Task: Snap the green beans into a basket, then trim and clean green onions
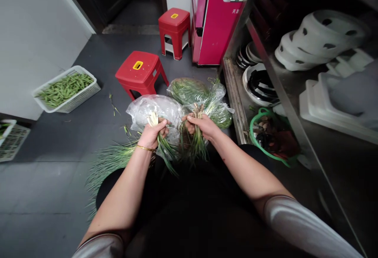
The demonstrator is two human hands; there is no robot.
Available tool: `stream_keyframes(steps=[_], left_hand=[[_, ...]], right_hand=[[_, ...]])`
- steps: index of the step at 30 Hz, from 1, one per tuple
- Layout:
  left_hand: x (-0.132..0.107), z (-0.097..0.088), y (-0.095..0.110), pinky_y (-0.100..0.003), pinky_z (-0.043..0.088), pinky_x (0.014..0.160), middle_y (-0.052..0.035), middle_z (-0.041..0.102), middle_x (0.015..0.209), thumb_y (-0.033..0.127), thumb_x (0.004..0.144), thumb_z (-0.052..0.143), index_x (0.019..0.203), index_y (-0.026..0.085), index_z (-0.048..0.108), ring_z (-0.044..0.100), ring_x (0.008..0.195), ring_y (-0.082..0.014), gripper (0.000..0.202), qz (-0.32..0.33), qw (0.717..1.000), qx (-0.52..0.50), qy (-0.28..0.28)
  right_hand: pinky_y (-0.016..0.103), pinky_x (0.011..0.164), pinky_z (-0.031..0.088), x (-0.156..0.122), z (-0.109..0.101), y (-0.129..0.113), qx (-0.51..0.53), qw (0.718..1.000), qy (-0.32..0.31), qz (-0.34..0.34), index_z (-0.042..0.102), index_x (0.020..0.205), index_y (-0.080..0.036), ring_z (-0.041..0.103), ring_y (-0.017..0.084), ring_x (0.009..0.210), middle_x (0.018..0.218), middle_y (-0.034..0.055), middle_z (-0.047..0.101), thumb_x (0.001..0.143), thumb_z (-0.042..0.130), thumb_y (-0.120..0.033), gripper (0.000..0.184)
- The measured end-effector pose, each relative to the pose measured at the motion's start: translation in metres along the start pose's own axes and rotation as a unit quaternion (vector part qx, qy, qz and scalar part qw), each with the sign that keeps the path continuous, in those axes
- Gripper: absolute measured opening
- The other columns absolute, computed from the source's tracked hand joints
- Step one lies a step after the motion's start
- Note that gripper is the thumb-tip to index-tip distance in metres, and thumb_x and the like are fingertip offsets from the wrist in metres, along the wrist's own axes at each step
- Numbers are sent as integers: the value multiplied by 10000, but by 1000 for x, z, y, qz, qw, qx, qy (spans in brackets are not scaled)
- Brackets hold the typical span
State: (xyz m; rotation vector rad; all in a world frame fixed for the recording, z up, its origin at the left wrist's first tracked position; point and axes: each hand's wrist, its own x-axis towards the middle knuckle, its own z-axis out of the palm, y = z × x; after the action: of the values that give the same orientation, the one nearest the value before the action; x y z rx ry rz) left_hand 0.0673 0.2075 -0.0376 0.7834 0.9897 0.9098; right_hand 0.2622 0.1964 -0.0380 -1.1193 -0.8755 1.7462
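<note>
Head camera, left bunch: from my remote seat I see green onions point(167, 146) above the lap, white ends pointing up and away from the body, leaves trailing down toward it; the long axis slants slightly rightward going down.
Right bunch: more onions point(199, 144) beside them, brownish root ends away from the body, leaves toward it — axis nearly straight up and down in my view.
Left hand: the left hand point(155, 133) is clenched round its bunch just below the white ends.
Right hand: the right hand point(201, 125) grasps the other bunch; whether its thumb pinches anything more, I cannot tell.
Bags: beyond the hands, a clear plastic bag point(156, 102) — contents unclear to me — touches a greens bag point(189, 89) full of long leaves.
Loose pile: more onion leaves point(110, 161) fan leftward over the floor.
Green basin: at right, a green basin point(252, 133) holds brown and dark items I cannot name.
White basket: farther left, a white basket point(84, 96) holds green pods point(66, 89).
</note>
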Motion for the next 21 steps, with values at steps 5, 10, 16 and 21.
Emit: stream_keyframes(steps=[5, 10, 16, 21], left_hand=[[3, 20, -20, -199, 231, 360, 22, 573, 538, 338, 582, 774, 956, 97, 664, 350, 358, -40, 458, 7, 990, 133, 48], [3, 36, -33, -218, 339, 443, 30, 535, 493, 272, 527, 782, 672, 134, 659, 451, 452, -84, 235, 25, 969, 243, 43], [2, 31, -24, -190, 262, 376, 71, 474, 463, 258, 488, 811, 666, 143, 597, 337, 384, -38, 301, -16, 980, 198, 15], [3, 12, -10, -177, 167, 338, 98, 390, 403, 289, 450, 844, 672, 135, 550, 267, 324, -19, 399, -40, 995, 76, 45]], right_hand=[[253, 753, 520, 7, 6, 11, 150, 988, 36, -8, 691, 912, -177, 653, 136, 808, 877, 37, 702, 671, 740, -303, 276], [305, 785, 524, 9, 22, 28, 169, 984, 46, -43, 691, 899, -186, 656, 187, 891, 934, 35, 715, 634, 756, -363, 326], [294, 718, 540, 6, 14, 19, 112, 993, -21, 12, 670, 856, -157, 668, 176, 788, 817, 45, 713, 625, 778, -353, 322], [241, 517, 497, -2, -7, 5, -13, 999, -35, 40, 651, 932, -125, 621, 133, 595, 765, 55, 680, 694, 718, -378, 354]])
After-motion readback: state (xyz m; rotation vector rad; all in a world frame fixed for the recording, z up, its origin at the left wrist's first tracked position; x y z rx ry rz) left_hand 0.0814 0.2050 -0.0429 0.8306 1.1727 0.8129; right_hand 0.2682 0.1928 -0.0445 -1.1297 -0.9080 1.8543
